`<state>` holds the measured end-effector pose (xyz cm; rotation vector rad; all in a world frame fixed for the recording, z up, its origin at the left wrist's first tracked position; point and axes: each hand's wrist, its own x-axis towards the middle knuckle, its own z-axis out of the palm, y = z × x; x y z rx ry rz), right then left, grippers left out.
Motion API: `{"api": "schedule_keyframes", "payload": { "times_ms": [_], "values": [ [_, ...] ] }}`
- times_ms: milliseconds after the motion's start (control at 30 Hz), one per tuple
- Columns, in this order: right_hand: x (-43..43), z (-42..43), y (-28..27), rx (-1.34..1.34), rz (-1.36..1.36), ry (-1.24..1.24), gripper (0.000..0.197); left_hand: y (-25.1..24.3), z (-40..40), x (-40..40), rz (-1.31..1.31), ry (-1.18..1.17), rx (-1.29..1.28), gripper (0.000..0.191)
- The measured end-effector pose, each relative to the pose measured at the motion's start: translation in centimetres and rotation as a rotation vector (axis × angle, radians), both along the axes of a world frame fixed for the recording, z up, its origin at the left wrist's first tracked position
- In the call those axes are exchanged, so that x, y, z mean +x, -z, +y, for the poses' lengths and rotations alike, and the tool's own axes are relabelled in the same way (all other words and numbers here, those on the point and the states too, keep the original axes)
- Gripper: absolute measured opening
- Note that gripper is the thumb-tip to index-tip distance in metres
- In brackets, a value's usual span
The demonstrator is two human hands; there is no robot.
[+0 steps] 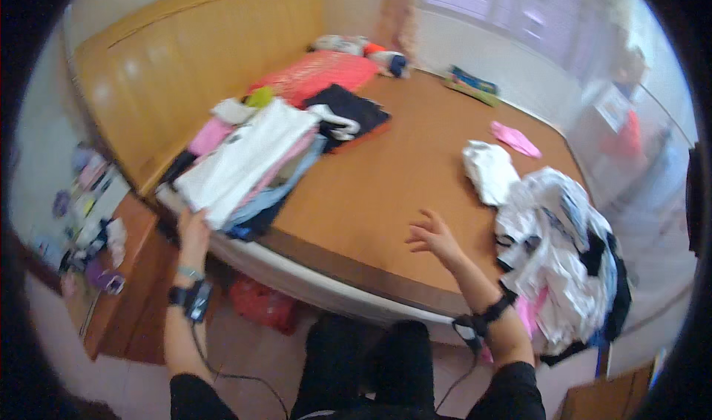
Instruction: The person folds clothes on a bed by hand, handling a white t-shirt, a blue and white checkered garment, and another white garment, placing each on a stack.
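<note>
My left hand (193,228) is at the near corner of a white folded garment (250,153), the top of a stack of folded clothes on the bed. The frame does not settle whether its fingers grip the cloth. Pink and light blue (261,203) fabric edges show below the white one. My right hand (433,237) hovers above the brown bed mat (378,197), fingers apart and holding nothing. To its right lies a loose heap of crumpled clothes (556,247), mostly white, spilling over the bed's edge. A bunched white garment (489,170) lies beside the heap, with a small pink cloth (515,139) beyond.
A dark folded garment (356,111) and a red patterned textile (317,75) lie towards the wooden headboard (211,41). On the left stands a wooden bedside cabinet (130,264) with cluttered items. A red bag (264,303) is on the floor under the bed's edge.
</note>
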<state>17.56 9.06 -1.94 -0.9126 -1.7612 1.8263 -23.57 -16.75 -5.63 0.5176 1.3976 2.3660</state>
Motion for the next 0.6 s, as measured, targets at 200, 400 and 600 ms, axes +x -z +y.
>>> {"api": "schedule_keyframes", "payload": {
  "times_ms": [200, 400, 600],
  "values": [
    [3.2, 2.7, 2.8, -0.025, -0.055, 0.171, 0.062, 1.5, 1.0, 8.3, -0.220, -0.325, -0.057, 0.024],
    [6.8, 5.2, 4.6, 0.001, -0.058, 0.318, 0.056, 3.6, 10.0, 18.7, 0.045, 0.107, -0.156, 0.020],
    [10.3, 5.5, 6.8, 0.073, -0.067, 0.370, 0.051, 6.1, 16.3, 26.0, 0.242, 0.406, -0.275, 0.018]
  ]
}}
